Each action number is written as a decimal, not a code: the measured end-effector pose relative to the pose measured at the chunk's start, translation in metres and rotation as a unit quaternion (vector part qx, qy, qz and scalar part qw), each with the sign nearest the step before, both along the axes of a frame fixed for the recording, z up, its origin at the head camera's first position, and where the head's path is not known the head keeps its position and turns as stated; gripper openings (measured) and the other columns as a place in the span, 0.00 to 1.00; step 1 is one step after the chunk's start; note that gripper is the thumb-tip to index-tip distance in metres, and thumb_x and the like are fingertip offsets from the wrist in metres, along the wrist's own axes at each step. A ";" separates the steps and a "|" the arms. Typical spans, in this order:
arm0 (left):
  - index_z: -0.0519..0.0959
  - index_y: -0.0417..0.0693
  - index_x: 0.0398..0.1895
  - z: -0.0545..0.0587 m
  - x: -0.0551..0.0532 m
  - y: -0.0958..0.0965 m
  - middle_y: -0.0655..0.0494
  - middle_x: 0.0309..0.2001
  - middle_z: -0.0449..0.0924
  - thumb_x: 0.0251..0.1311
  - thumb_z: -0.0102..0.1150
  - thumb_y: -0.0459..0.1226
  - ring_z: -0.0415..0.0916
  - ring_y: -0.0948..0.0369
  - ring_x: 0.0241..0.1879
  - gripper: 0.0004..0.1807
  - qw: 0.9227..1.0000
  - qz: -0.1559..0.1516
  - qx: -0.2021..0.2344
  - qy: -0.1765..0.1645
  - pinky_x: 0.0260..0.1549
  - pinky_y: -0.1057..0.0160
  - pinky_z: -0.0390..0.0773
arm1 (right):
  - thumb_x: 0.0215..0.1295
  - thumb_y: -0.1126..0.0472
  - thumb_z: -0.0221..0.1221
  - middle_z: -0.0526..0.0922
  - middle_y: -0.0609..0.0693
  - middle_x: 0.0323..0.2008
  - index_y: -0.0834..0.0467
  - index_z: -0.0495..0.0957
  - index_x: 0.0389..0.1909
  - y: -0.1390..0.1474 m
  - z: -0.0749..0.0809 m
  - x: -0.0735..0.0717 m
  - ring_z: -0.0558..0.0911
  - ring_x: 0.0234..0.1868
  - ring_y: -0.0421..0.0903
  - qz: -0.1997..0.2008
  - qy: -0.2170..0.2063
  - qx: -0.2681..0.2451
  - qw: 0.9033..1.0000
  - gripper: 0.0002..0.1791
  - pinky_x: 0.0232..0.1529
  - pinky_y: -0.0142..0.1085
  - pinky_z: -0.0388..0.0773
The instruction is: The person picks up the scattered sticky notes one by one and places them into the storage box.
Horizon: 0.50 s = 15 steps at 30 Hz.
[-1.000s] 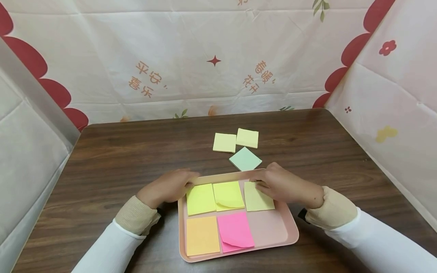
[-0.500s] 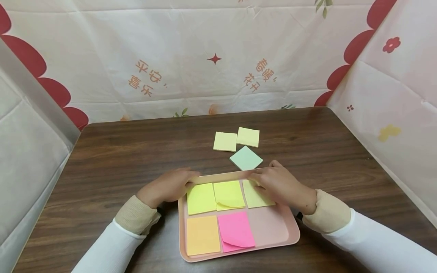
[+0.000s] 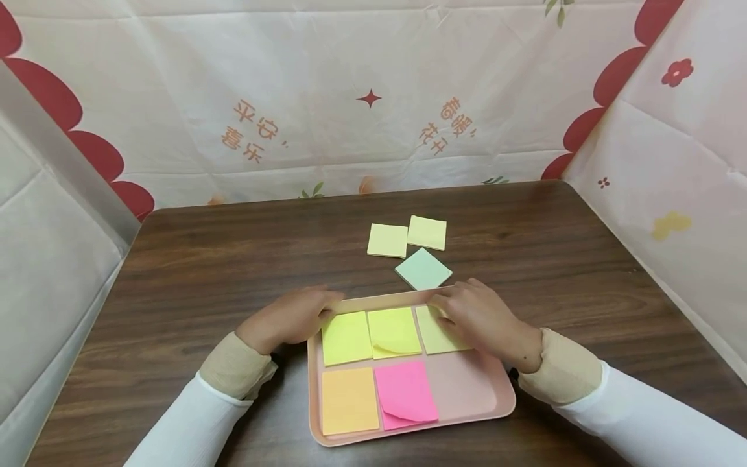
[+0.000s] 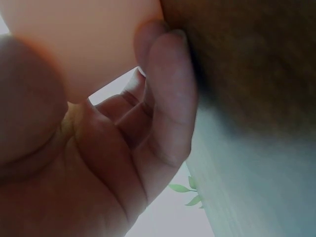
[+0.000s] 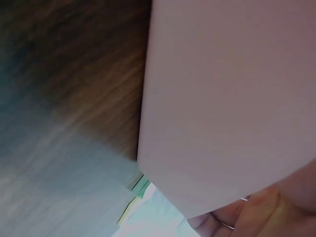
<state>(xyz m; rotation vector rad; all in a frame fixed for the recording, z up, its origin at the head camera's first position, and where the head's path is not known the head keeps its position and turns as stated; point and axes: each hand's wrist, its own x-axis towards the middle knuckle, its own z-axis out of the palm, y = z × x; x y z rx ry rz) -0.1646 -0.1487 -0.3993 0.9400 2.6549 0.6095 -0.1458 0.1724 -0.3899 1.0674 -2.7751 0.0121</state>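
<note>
A pink tray [image 3: 467,387] lies on the wooden table with sticky note pads in two rows. My left hand [image 3: 290,316] grips its far left corner, thumb and fingers around the wall in the left wrist view. My right hand [image 3: 481,318] is at the far right corner, its fingers curled at a pale yellow sticky note pad [image 3: 433,334] and partly covering it. Beside that pad lie two bright yellow pads [image 3: 347,338], one with a lifted sheet. The near row holds an orange pad [image 3: 350,400] and a pink pad [image 3: 405,392] with a curled corner.
Beyond the tray's far rim, a mint green pad [image 3: 423,269] lies turned like a diamond. Two more pale yellow pads [image 3: 388,240] sit behind it. A printed white cloth [image 3: 327,117] stands around the table.
The pale yellow pad under my right hand has slid slightly toward the tray's far rim, and the right wrist has shifted a little left. My left hand keeps its place at the corner.
</note>
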 end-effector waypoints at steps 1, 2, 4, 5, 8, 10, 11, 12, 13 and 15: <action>0.71 0.52 0.27 0.000 0.000 0.000 0.59 0.26 0.64 0.68 0.50 0.27 0.65 0.61 0.32 0.13 1.000 0.001 -0.001 0.002 0.35 0.63 0.69 | 0.55 0.65 0.68 0.87 0.47 0.38 0.53 0.83 0.38 0.000 0.000 0.000 0.84 0.37 0.46 -0.002 0.000 -0.004 1.000 0.09 0.40 0.42 0.72; 0.71 0.53 0.27 0.000 0.000 0.000 0.60 0.26 0.64 0.68 0.49 0.27 0.65 0.61 0.32 0.13 1.000 0.002 -0.002 0.002 0.35 0.63 0.69 | 0.55 0.65 0.69 0.87 0.47 0.38 0.53 0.83 0.37 0.000 -0.001 0.000 0.84 0.38 0.47 -0.004 -0.002 -0.008 1.000 0.09 0.41 0.42 0.73; 0.71 0.53 0.27 0.000 0.000 0.001 0.60 0.26 0.65 0.68 0.50 0.27 0.65 0.61 0.32 0.13 1.000 0.003 -0.003 0.001 0.35 0.63 0.70 | 0.56 0.65 0.69 0.87 0.48 0.38 0.53 0.83 0.38 0.001 -0.002 0.001 0.84 0.39 0.48 -0.007 -0.002 -0.012 1.000 0.09 0.43 0.44 0.76; 0.72 0.53 0.28 0.000 0.000 0.000 0.60 0.26 0.65 0.68 0.50 0.27 0.65 0.61 0.32 0.13 1.000 0.004 -0.003 0.001 0.35 0.63 0.70 | 0.56 0.65 0.69 0.87 0.49 0.38 0.54 0.83 0.39 0.001 -0.002 0.001 0.84 0.40 0.48 -0.008 -0.002 -0.014 1.000 0.10 0.44 0.44 0.78; 0.72 0.53 0.28 0.000 0.000 0.000 0.60 0.27 0.65 0.68 0.51 0.27 0.66 0.61 0.32 0.12 1.000 0.002 -0.001 0.002 0.36 0.62 0.70 | 0.56 0.64 0.69 0.87 0.51 0.40 0.55 0.84 0.44 0.002 -0.002 0.002 0.84 0.42 0.49 -0.010 -0.003 -0.020 1.000 0.14 0.45 0.45 0.80; 0.72 0.53 0.28 0.000 0.000 0.000 0.60 0.27 0.65 0.68 0.51 0.28 0.66 0.61 0.32 0.12 1.000 0.001 -0.001 0.001 0.36 0.62 0.70 | 0.56 0.63 0.70 0.86 0.51 0.41 0.55 0.84 0.46 0.002 0.001 0.003 0.84 0.42 0.49 -0.012 -0.013 -0.027 0.999 0.15 0.43 0.45 0.82; 0.72 0.53 0.28 0.000 0.000 0.000 0.60 0.26 0.65 0.68 0.51 0.28 0.65 0.61 0.32 0.12 1.000 0.000 -0.001 0.002 0.36 0.63 0.70 | 0.57 0.63 0.70 0.86 0.51 0.40 0.55 0.84 0.46 0.002 0.003 0.004 0.83 0.41 0.49 -0.012 -0.017 -0.030 0.999 0.15 0.41 0.45 0.82; 0.72 0.53 0.28 0.000 0.000 0.000 0.60 0.26 0.65 0.68 0.51 0.27 0.65 0.62 0.32 0.12 1.000 -0.001 0.000 0.002 0.36 0.63 0.70 | 0.57 0.62 0.70 0.85 0.51 0.38 0.55 0.84 0.46 0.001 0.006 0.003 0.83 0.39 0.48 -0.012 -0.022 -0.034 0.999 0.15 0.39 0.44 0.82; 0.71 0.53 0.28 0.000 0.000 0.000 0.60 0.26 0.64 0.68 0.51 0.27 0.65 0.62 0.32 0.13 1.000 -0.001 0.000 0.000 0.35 0.63 0.70 | 0.58 0.62 0.70 0.84 0.50 0.37 0.54 0.84 0.46 0.001 0.010 0.003 0.82 0.38 0.46 -0.012 -0.027 -0.040 0.999 0.14 0.37 0.43 0.82; 0.71 0.52 0.27 0.000 0.000 0.000 0.60 0.26 0.64 0.68 0.50 0.27 0.65 0.62 0.31 0.13 1.000 -0.002 0.000 0.000 0.35 0.63 0.69 | 0.59 0.61 0.70 0.83 0.49 0.36 0.53 0.85 0.45 0.001 0.018 0.000 0.81 0.37 0.45 -0.011 -0.037 -0.054 0.998 0.12 0.36 0.42 0.81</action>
